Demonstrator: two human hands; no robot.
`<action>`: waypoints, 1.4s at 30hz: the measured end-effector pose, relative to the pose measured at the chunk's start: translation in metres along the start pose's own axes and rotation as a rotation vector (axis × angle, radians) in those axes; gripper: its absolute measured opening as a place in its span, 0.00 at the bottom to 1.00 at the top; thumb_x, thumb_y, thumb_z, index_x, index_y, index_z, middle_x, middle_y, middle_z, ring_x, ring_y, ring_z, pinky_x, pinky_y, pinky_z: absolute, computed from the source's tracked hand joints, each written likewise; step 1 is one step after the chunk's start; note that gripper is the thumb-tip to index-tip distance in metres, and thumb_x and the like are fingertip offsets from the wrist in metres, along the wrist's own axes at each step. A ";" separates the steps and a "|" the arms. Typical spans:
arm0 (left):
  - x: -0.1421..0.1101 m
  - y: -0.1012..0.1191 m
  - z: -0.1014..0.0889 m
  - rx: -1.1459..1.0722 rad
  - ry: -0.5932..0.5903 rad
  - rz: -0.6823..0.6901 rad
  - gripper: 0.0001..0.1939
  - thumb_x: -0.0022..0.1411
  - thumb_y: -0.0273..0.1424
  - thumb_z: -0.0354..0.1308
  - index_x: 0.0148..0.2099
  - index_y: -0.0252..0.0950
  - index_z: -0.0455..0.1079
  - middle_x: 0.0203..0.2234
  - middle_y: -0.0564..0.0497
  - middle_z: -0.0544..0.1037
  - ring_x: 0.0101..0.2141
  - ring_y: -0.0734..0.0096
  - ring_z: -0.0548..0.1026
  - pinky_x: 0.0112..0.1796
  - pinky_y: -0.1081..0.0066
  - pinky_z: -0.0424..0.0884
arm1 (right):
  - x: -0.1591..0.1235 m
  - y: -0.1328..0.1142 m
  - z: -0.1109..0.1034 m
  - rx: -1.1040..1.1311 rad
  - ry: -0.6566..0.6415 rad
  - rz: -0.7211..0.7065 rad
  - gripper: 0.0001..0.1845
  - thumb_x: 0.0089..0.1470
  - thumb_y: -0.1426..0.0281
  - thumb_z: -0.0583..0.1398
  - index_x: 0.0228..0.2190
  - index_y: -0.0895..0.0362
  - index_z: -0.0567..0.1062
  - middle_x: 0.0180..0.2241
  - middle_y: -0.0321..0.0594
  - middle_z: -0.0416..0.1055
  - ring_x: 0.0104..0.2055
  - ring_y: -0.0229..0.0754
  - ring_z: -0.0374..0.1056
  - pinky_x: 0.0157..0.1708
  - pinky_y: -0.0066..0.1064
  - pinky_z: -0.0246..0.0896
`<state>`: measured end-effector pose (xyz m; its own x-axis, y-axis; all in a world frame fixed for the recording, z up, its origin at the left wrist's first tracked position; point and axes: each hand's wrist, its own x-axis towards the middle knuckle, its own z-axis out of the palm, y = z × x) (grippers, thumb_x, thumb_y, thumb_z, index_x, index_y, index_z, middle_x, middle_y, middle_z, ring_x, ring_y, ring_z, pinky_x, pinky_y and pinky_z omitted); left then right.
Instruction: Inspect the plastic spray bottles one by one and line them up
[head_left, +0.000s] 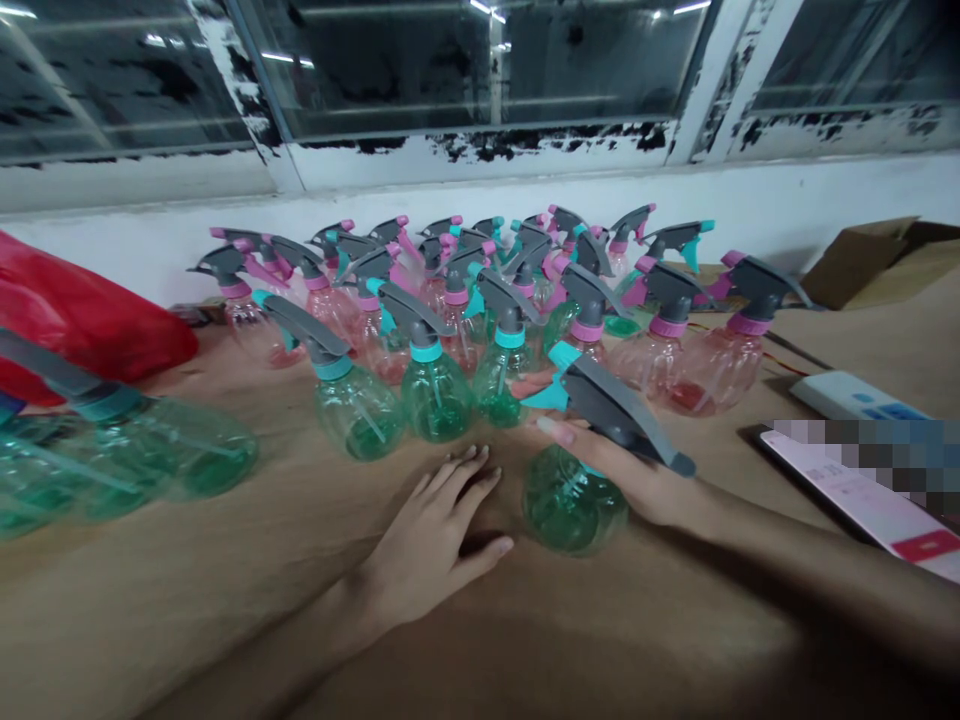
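My right hand (630,470) is closed around the neck of a green spray bottle (574,505) with a grey and turquoise trigger head. That bottle stands upright or nearly so in front of the others; I cannot tell whether its base touches the table. My left hand (442,530) lies palm down on the brown table (315,610), fingers apart, holding nothing, to the left of the held bottle. Just beyond it stand several green spray bottles (436,395) with turquoise collars. Behind them are rows of pink spray bottles (720,365) with pink collars, mixed with turquoise-trimmed ones.
More green spray bottles (202,450) stand at the left, beside a red plastic bag (90,310). On the right are a phone (847,490) with its screen lit, a white box-shaped device (855,395) and an open cardboard box (877,265). A windowed wall (480,175) runs along the back.
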<state>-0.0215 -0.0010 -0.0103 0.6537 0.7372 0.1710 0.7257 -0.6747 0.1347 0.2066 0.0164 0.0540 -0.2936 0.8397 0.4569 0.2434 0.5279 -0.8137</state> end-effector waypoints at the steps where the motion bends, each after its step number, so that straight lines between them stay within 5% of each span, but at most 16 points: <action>1: 0.000 0.000 0.000 -0.003 -0.002 -0.001 0.29 0.65 0.45 0.53 0.62 0.35 0.57 0.61 0.42 0.60 0.60 0.54 0.57 0.56 0.54 0.57 | 0.000 0.000 0.000 0.016 0.001 0.008 0.14 0.56 0.63 0.59 0.44 0.53 0.70 0.28 0.35 0.69 0.29 0.41 0.66 0.30 0.36 0.62; 18: -0.001 0.000 0.001 -0.007 0.025 0.009 0.29 0.66 0.47 0.51 0.62 0.36 0.57 0.61 0.43 0.60 0.59 0.54 0.58 0.55 0.54 0.57 | 0.001 -0.006 0.000 0.121 -0.025 0.045 0.14 0.56 0.65 0.60 0.44 0.54 0.70 0.33 0.37 0.70 0.32 0.40 0.68 0.34 0.36 0.63; 29: 0.000 0.000 0.001 -0.020 0.019 0.004 0.29 0.65 0.47 0.52 0.62 0.35 0.57 0.60 0.42 0.61 0.59 0.55 0.58 0.56 0.55 0.56 | 0.000 -0.003 0.000 0.077 -0.020 0.059 0.09 0.56 0.62 0.59 0.39 0.50 0.68 0.26 0.33 0.67 0.28 0.41 0.66 0.30 0.38 0.60; 42: 0.001 0.000 0.001 -0.018 0.018 0.001 0.29 0.65 0.46 0.52 0.62 0.35 0.57 0.61 0.42 0.61 0.60 0.55 0.58 0.56 0.55 0.56 | 0.000 -0.001 0.000 0.070 -0.027 0.069 0.14 0.56 0.62 0.59 0.44 0.51 0.68 0.35 0.36 0.71 0.35 0.43 0.70 0.35 0.37 0.64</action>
<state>-0.0209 -0.0005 -0.0108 0.6504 0.7359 0.1882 0.7210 -0.6761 0.1519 0.2061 0.0159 0.0542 -0.3035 0.8693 0.3902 0.1991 0.4583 -0.8662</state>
